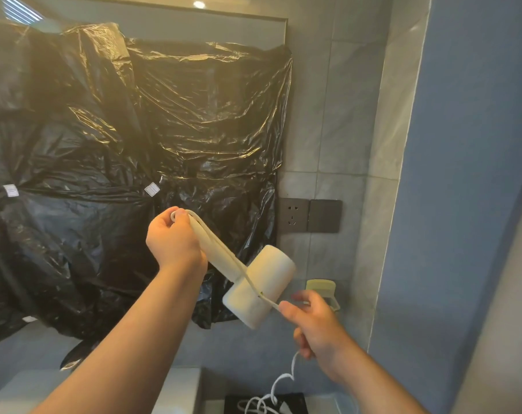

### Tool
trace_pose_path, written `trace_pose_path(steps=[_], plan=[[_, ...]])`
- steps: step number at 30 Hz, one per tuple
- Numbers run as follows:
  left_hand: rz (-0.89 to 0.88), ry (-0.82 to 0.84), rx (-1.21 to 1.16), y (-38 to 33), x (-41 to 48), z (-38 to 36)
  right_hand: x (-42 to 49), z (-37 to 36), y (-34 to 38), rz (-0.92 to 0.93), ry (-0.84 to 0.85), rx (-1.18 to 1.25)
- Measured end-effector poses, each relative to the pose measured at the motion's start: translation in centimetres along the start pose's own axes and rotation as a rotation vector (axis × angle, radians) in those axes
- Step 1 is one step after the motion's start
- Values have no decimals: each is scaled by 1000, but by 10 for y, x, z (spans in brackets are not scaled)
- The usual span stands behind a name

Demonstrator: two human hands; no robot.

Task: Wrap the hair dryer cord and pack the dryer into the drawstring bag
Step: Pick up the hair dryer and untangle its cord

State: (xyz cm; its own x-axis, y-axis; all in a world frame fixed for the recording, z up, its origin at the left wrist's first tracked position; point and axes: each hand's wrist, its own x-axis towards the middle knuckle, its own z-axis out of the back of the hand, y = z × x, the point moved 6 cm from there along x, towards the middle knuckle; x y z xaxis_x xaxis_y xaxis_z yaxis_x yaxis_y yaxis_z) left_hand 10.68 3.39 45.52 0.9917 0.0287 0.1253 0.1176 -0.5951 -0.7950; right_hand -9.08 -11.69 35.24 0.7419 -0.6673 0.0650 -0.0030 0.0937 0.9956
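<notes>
A white hair dryer [261, 289] hangs in the air in front of a mirror covered with black plastic. My left hand [171, 239] grips the top end of its handle, with the barrel pointing down to the right. The white cord [224, 252] runs from the top of the handle along it and across the barrel. My right hand [312, 319] pinches the cord just past the barrel. The rest of the cord [279, 383] drops in loose coils below my right hand onto a dark object [295, 398] at the bottom edge. No drawstring bag can be made out.
Black plastic sheeting [134, 144] covers the mirror on the left. A dark wall socket [294, 215] and switch plate sit on the grey tiled wall. A pale green wall holder [321, 286] is mounted behind my right hand. A blue wall [463, 174] stands at the right.
</notes>
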Motion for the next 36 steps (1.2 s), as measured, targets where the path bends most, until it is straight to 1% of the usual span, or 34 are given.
trace_pose_path(steps=[1,2,4,6,8,10,12,13,14,15,16,17,18,19,20,21,22,24,27,30,32,36], plan=[[50,-14,-37,2,-1,1,-1,-1,0,-27,16,55],[88,-21,-65,4,-3,0,-3,-5,5,-16,64,107],[148,-22,-103,7,-8,-1,-8,-14,17,50,201,208],[194,-27,-132,10,-15,-2,-17,-21,30,71,292,390],[215,-25,-128,11,-20,-2,-25,-21,42,82,318,498],[217,3,-88,10,-24,-3,-30,-20,50,101,303,479],[176,107,15,9,-24,-8,-28,-13,52,111,251,486],[116,177,123,8,-24,-9,-27,-10,53,103,235,511],[-23,251,323,4,-26,-10,-28,-8,57,91,227,532],[-284,320,586,-4,-31,-11,-27,-5,58,73,204,543],[-615,387,789,-11,-41,-15,-24,0,56,50,174,548],[-954,488,933,-13,-55,-19,-20,6,53,24,144,534],[-1212,621,1035,-8,-68,-21,-16,10,51,2,118,500],[-1357,764,1119,-4,-77,-22,-12,15,49,-6,98,449],[-1437,860,1213,1,-80,-23,-7,19,47,-10,83,400],[-1492,906,1307,5,-80,-25,-4,22,44,-17,76,365],[-1546,915,1354,5,-80,-26,-3,23,43,-22,80,355],[-1636,911,1336,3,-81,-30,0,25,42,-19,107,350],[-1710,941,1333,2,-81,-33,-1,25,45,-16,146,332],[-1706,925,1344,2,-79,-31,0,27,46,-30,139,325],[-1679,894,1365,3,-76,-30,-1,28,47,-15,120,280],[-1605,848,1443,7,-68,-28,-3,34,49,35,17,127]])
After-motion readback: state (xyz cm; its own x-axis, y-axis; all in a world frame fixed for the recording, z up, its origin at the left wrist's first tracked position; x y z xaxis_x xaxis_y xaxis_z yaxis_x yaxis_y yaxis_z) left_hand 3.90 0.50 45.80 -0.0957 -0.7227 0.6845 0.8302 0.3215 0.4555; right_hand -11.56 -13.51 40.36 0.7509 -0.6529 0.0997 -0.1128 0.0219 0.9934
